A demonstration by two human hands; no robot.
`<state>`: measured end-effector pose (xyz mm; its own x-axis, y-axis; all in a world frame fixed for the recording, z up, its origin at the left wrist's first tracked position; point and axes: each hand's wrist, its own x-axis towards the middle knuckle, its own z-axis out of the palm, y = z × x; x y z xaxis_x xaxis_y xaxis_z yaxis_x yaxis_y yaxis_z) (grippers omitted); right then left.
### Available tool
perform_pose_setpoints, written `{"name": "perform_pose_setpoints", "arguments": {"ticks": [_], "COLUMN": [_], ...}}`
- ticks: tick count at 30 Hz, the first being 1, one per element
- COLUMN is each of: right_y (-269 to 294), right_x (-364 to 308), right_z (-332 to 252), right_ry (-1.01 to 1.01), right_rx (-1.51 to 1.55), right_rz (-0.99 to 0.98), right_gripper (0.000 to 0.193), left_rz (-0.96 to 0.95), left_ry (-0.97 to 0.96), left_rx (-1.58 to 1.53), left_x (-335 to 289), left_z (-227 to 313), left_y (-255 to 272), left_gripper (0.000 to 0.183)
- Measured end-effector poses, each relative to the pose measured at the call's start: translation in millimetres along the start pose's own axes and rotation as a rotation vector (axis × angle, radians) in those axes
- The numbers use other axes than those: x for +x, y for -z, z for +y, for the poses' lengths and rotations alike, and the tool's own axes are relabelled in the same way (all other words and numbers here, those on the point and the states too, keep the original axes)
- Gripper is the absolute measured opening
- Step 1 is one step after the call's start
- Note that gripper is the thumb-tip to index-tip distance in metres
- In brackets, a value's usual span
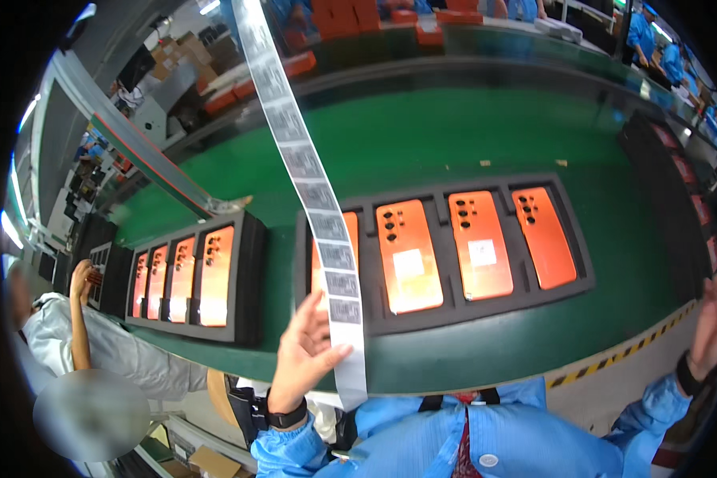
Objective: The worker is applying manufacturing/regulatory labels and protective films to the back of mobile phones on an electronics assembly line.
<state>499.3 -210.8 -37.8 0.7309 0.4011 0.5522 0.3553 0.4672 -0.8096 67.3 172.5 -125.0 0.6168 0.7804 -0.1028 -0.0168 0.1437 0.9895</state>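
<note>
Head view: a label strip [319,199] hangs across the left end of a foam tray [444,248] of orange phones [406,229]; the left hand [304,349], half-curled, lays its thumb over it (pinching or not, I can't tell). Right of the tray, the right hand [712,320] is raised, openness and hold unclear.

One wide fisheye view looks down and ahead from the wearer's head, with the wearer's blue jacket [550,430] along the lower edge and the green counter [486,127] crossing the middle. It sits close enough that the middle tray [374,325] and the strip [319,195] show large, while straight edges bow toward a dark round border; the workers [641,36] at upper right seem too small and warped to read surely.
</note>
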Motion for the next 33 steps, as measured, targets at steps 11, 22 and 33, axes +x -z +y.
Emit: {"name": "perform_pose_setpoints", "arguments": {"ticks": [11,22,33], "right_y": [-357.8,-364.8,-355.6], "right_x": [-40.8,-53.1,-63.0], "right_z": [99.2,119.5,118.0], "right_ry": [0.459,0.374,0.732], "right_rx": [-0.164,-0.032,-0.202], "right_rz": [-1.092,-1.055,-0.82], "right_gripper": [0.031,0.03,0.022], "left_rz": [-0.202,-0.105,0.092], "left_ry": [0.143,0.027,0.15], "left_rx": [-0.114,-0.093,-0.413], "left_x": [-0.3,0.5,4.2], "left_z": [21.7,32.7,12.0], "left_y": [-23.7,-50.3,-60.1], "left_gripper": [0.02,0.027,0.026]}}
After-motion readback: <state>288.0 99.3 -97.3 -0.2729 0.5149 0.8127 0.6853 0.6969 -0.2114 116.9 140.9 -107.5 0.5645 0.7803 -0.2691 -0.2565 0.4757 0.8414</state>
